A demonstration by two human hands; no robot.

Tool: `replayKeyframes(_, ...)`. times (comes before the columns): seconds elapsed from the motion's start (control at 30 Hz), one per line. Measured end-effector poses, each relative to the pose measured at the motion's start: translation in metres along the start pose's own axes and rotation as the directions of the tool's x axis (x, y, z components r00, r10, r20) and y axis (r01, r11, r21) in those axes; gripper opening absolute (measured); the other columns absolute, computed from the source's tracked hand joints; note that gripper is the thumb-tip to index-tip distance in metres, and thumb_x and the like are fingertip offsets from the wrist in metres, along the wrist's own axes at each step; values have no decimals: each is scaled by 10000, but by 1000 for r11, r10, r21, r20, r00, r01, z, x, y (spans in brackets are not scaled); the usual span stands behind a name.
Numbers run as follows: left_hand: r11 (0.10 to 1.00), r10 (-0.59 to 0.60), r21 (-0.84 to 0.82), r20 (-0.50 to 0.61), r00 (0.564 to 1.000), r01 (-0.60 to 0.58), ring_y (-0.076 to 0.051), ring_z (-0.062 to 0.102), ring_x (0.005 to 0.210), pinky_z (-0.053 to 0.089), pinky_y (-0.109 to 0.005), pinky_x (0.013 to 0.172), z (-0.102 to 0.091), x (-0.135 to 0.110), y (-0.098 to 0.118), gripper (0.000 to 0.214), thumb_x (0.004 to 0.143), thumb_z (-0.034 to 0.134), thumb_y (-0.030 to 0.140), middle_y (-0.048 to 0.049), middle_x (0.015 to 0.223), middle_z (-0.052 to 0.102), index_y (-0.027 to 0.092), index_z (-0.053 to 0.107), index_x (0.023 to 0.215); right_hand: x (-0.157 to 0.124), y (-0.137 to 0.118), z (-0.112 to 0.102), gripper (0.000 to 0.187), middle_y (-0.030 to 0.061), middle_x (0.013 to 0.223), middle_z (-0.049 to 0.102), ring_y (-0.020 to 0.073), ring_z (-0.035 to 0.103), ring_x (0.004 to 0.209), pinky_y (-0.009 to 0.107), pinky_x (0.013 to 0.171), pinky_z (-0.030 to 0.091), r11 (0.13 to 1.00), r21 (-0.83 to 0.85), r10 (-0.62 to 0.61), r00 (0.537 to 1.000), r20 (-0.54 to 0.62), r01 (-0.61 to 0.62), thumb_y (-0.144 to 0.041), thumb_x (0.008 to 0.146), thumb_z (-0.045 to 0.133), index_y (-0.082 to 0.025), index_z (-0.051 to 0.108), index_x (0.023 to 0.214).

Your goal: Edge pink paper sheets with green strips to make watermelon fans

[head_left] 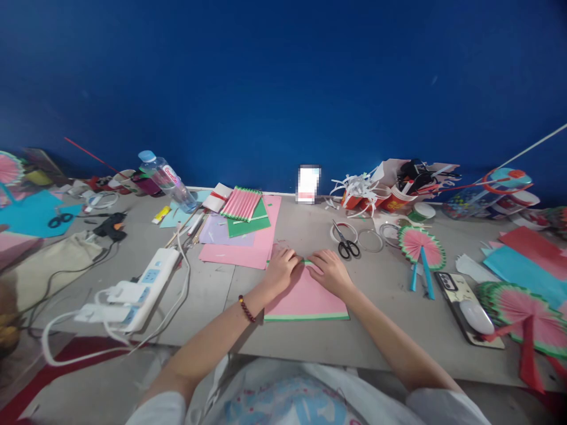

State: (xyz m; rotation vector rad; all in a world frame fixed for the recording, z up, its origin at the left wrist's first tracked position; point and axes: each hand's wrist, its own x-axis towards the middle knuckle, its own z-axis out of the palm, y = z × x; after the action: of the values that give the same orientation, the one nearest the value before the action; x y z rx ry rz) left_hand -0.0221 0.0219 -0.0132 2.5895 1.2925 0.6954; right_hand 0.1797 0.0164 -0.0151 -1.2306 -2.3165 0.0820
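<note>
A pink sheet of paper [305,298] with green strips along its near and far edges lies flat on the table in front of me. My left hand [282,271] is at its far left corner, fingers curled over the green far edge. My right hand [330,271] grips the same edge on the right, thumb and fingers bent down on it. A short stretch of the green edge shows between the two hands. The fingertips are partly hidden. Black-handled scissors [348,245] lie beyond my right hand, beside rolls of clear tape [370,240].
Left of the paper are stacked sheets [230,254] with a pleated pink piece [241,203], a power strip [153,283] with white cables, and a bottle [166,180]. On the right are a pink fan [420,245], a phone [452,301] under a mouse [476,317], and cups [396,199].
</note>
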Motion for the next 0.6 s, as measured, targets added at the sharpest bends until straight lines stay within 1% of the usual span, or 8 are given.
replayKeyframes(0.2, 1000, -7, 10, 30, 1000, 7, -210, 525, 909, 427, -353, 779, 3, 0, 0, 213, 960, 473, 233, -59, 965, 589, 223, 654, 1071, -1, 2, 2, 188, 88, 956, 667, 233, 574, 903, 367, 787, 438, 1000, -4, -21, 1000, 10, 21, -257, 892, 575, -210, 686, 1037)
replayKeyframes(0.3, 999, 9, 42, 42, 999, -11, -211, 533, 912, 425, -355, 771, 2, 0, 1, 203, 957, 475, 218, -56, 953, 590, 219, 646, 1067, -1, 2, 3, 191, 88, 945, 671, 227, 574, 895, 361, 785, 435, 999, -22, -32, 999, 3, 32, -269, 906, 557, -213, 692, 1030)
replayKeyframes(0.47, 990, 59, 124, 56, 997, -65, -216, 539, 917, 419, -359, 764, 1, -1, 3, 175, 956, 473, 192, -54, 930, 593, 197, 637, 1018, -1, 0, 1, 203, 85, 920, 683, 218, 582, 876, 351, 764, 427, 992, -99, -84, 996, -14, 82, -291, 933, 530, -207, 706, 989)
replayKeyframes(0.6, 987, 47, 151, 58, 997, -55, -217, 536, 910, 417, -361, 760, 0, -1, 6, 178, 963, 458, 195, -57, 924, 585, 196, 635, 974, -1, -2, -1, 215, 89, 925, 687, 219, 589, 897, 351, 772, 422, 989, -110, -104, 995, -7, 103, -283, 947, 510, -213, 707, 997)
